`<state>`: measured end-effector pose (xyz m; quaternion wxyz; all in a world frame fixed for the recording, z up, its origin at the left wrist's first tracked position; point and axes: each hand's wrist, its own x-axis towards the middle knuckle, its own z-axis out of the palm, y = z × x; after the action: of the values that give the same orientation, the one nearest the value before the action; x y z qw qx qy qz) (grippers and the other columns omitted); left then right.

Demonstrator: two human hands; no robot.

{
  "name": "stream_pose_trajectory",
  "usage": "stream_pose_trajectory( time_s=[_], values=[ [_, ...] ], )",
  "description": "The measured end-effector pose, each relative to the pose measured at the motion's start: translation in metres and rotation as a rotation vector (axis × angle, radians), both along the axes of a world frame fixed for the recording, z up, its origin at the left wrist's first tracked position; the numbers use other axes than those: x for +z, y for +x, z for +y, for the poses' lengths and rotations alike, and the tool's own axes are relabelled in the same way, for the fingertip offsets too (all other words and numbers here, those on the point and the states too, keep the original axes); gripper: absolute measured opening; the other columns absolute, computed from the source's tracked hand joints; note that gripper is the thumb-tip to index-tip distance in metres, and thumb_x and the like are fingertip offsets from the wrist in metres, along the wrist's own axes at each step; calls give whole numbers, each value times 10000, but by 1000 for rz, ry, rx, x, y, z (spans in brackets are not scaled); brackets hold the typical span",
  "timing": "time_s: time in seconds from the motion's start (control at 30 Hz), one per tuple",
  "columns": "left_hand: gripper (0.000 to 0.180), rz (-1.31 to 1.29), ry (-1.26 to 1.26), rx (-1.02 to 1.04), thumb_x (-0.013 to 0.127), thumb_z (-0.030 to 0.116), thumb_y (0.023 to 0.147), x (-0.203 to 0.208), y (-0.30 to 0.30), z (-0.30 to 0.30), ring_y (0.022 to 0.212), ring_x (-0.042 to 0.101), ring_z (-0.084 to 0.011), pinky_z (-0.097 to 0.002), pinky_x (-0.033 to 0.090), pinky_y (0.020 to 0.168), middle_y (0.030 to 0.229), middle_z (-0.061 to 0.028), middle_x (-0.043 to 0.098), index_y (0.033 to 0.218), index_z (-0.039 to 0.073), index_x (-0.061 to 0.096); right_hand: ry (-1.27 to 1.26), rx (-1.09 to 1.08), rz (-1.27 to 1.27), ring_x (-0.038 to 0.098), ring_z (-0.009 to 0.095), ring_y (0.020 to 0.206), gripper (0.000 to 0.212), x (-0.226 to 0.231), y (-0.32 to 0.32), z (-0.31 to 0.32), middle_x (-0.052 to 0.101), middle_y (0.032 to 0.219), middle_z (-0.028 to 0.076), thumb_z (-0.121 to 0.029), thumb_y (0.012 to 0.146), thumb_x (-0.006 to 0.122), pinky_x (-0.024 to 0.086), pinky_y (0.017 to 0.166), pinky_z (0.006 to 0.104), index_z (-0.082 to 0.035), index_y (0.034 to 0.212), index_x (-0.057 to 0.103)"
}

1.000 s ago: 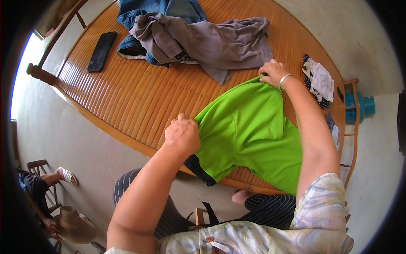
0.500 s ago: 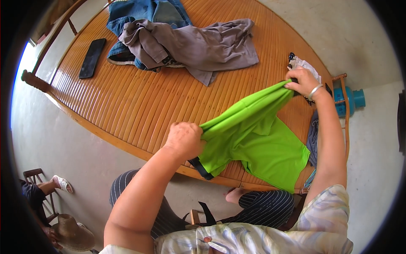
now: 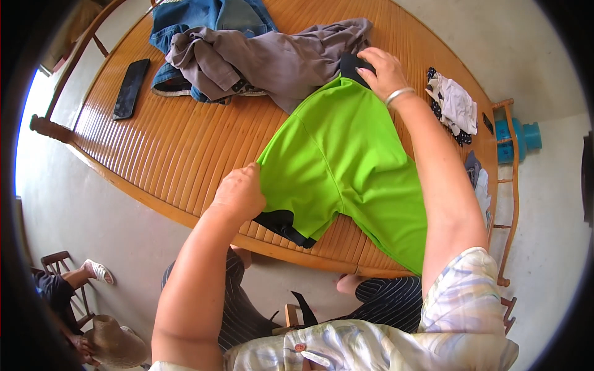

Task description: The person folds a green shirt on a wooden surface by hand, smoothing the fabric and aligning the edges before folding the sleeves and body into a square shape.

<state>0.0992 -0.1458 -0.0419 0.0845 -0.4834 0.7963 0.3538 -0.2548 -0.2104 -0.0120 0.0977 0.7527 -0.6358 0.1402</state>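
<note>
A lime-green garment (image 3: 352,145) with black trim stretches over the near side of the slatted bed (image 3: 179,148). The left hand (image 3: 238,193)'s fingers curl tightly on its left edge; the right hand (image 3: 385,75)'s thumb and fingers pinch its black far end, next to a grey-brown garment (image 3: 291,57) lying partly over blue jeans (image 3: 232,17).

The bright green garment (image 3: 346,148), black at its far end and near hem, spreads loosely creased across the bed (image 3: 185,167), unfolded.
</note>
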Motion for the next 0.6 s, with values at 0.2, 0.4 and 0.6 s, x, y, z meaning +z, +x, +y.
stream_pose_trajectory(
  time_s=[0.2,0.4,0.6],
  values=[
    [368,-12,-33,50,548,21,737,2,6,-7,986,574,-375,-413,461,856,994,-244,600,1092,-31,465,-183,-75,-300,533,363,1037,351,-40,23,124,553,1123,188,-49,766,603,433,895,387,-2,1109,547],
    [384,-79,-11,34,546,40,753,3,2,-8,1015,573,-354,-401,457,874,1037,-236,598,1128,-20,482,113,-734,-195,412,392,1176,531,-85,-64,289,437,1271,231,-265,808,612,333,998,441,-19,1248,446],
    [400,-131,10,-9,568,66,738,5,-9,-3,1035,558,-357,-402,447,889,1054,-235,593,1124,-22,507,275,-983,-203,247,414,1301,644,-105,-113,413,207,1432,252,-370,890,466,229,1071,445,-29,1393,253]
  ],
)
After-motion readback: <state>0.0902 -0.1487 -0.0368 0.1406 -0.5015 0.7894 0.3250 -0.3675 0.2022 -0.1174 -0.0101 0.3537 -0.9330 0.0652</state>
